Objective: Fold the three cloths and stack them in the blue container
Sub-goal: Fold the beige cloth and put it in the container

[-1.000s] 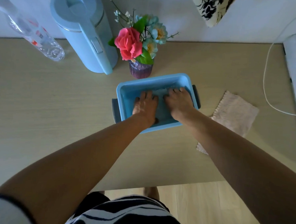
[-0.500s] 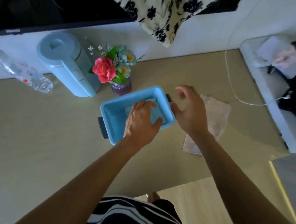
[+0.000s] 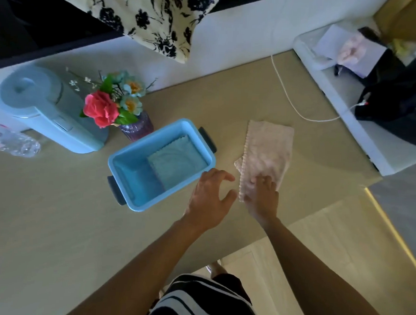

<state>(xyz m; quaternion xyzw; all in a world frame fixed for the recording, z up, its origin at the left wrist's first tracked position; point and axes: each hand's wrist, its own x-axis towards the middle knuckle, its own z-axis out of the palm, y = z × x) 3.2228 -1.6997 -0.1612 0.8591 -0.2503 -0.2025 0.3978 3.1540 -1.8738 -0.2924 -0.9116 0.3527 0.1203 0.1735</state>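
Observation:
The blue container sits mid-table with dark handles at both ends. A folded blue cloth lies flat inside it, toward its right end. To the right of the container a pink cloth lies on the table, its near left edge turned over. My right hand rests on the pink cloth's near corner, fingers pressed into it. My left hand hovers just left of that cloth, beside the container's right end, fingers spread and holding nothing.
A vase of flowers, a pale blue kettle and a clear plastic bottle stand behind and left of the container. A white cable trails across the table's far right. A white surface with a black bag borders the right.
Both hands left the container, where they pressed the blue cloth, and moved right. My right hand now lies on the pink cloth. The view has swung to the right.

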